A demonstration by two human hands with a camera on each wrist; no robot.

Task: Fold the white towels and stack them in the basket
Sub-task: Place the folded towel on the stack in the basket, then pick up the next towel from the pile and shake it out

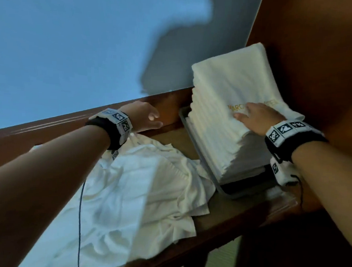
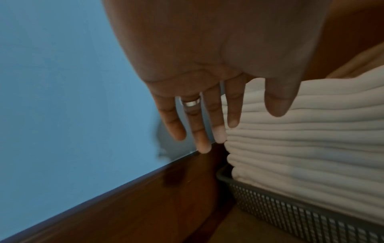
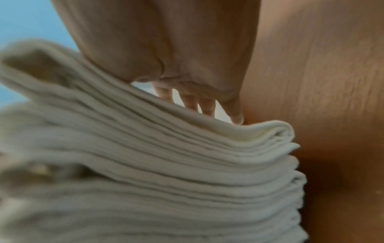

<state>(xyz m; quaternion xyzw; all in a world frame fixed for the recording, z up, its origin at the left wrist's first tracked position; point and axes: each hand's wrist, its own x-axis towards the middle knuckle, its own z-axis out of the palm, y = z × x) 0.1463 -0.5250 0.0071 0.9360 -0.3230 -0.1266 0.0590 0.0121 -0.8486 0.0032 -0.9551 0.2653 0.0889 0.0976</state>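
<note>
Towels: tall stack of folded white towels (image 1: pixel 229 116) sits in a grey mesh basket (image 2: pixel 301 213), rising well above the rim, on a brown wooden shelf (image 1: pixel 238 215) w/ a wood side panel (image 1: pixel 319 59) just to the right. Gold lettering shows on the top towel, partly covered by the right hand.

Right hand (image 1: pixel 258 117) lies flat on top of the stack near its front edge, fingers (image 3: pixel 207 106) straight and spread — pressing on the top towel, not gripping it. Right wrist view confirms this: palm over the upper layer, fingertips resting on the cloth, stack edges blurred below.

Left hand (image 1: pixel 145 115) hangs in the air beside the left face of the stack, above the shelf's raised back rail (image 1: pixel 68 126). Its fingers (image 2: pixel 197 131) are straight and slightly apart, holding nothing; a silver ring (image 2: pixel 191 102) sits on one finger. In the left wrist view the fingertips are just beside the towel edges — can't tell whether they touch.

Loose pile of unfolded white towels (image 1: pixel 136 193) lies crumpled on the shelf to the left of the basket, under the left forearm, its right edge against the basket's side. Blue-grey wall (image 1: pixel 73 44) behind the shelf. Both wrists carry black bands w/ white marker blocks (image 1: pixel 118 119).
</note>
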